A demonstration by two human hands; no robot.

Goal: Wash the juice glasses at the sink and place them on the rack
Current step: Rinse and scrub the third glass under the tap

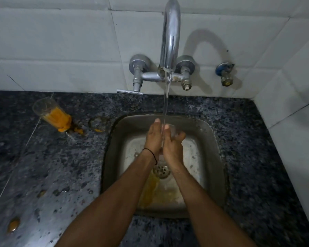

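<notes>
Over the steel sink [215, 157], both my hands are pressed around a clear juice glass [173, 131], of which only the rim and a bit of wall show between the fingers. My left hand [152, 138] lies flat against its left side, and my right hand [173, 144] wraps it from the right. Water [166, 104] runs from the chrome tap [169, 36] down between my hands. A second glass [52, 114], holding orange juice residue, stands on the dark counter at the left.
Orange juice stains the sink floor near the drain [161, 171]. Juice drops and puddles [12, 226] dot the speckled granite counter [61, 166]. A small valve [226, 75] sticks out of the tiled wall at the right. No rack is in view.
</notes>
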